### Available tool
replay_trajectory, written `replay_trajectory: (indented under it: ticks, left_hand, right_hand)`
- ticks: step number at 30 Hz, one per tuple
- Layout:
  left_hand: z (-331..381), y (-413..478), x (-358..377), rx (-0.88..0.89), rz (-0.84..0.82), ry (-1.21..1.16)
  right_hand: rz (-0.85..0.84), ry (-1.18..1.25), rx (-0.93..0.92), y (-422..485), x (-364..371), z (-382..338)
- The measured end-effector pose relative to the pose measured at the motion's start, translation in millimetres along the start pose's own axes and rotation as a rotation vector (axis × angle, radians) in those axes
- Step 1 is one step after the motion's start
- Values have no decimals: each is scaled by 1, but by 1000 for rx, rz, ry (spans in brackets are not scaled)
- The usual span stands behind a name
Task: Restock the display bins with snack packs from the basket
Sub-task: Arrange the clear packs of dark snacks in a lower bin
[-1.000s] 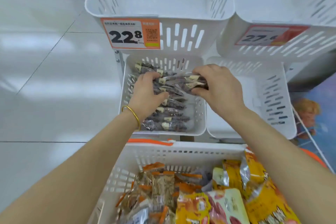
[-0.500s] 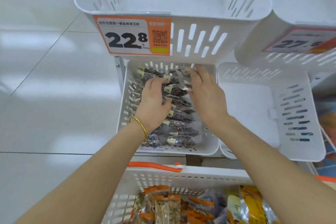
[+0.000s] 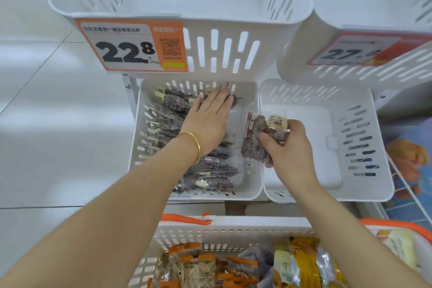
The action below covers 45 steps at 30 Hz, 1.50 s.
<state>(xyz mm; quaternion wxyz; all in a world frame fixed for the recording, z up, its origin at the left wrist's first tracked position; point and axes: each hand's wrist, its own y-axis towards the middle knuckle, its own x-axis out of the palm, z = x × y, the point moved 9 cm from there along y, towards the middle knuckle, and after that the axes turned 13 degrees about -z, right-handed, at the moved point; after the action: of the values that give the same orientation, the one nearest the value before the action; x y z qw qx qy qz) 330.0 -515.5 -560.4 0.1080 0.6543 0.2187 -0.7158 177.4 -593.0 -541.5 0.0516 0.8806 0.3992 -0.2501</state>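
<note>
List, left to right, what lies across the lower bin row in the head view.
Row of dark snack packs → left hand flat on them → held snack pack → right hand → lower right bin.

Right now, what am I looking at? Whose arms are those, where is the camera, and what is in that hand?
There is no machine here, just a person filling shop shelves. The camera sits on the person's head and looks down, so you see their two arms as if they were your own. The left hand lies flat on the dark snack packs in a white bin. The right hand grips one more dark pack, over the wall between that bin and the neighbouring bin. At the bottom is the basket, with orange and yellow packs inside. The orange tag shows a price.
</note>
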Motion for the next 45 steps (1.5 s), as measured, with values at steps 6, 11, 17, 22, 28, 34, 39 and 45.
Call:
replay_trajectory:
  ticks: [6,11,17,22,28,34,39,45]
  left_hand:
    - [-11,26,11,-37,-147,212]
    - [-31,10,10,-125,-169,271]
    - [4,-18,9,17,-158,207]
    - [26,-44,48,122,-325,245]
    - [18,-48,63,135,-356,448]
    - [16,-63,45,122,-396,243]
    - [43,-128,-12,151,-87,-132]
    - [100,-227,-27,253,-3,-199]
  right_hand:
    - [-58,65,64,-2,-4,9]
    - [-80,-261,-61,-18,-4,-7]
    - [-130,-700,24,-25,40,1]
    - [-225,-661,82,-25,45,16]
    - [-269,-1103,-7,-23,65,10]
    - [-446,-1002,19,-12,46,2]
    - [-362,-674,-83,-81,5,-18]
    - [-641,-593,-118,-194,19,-25]
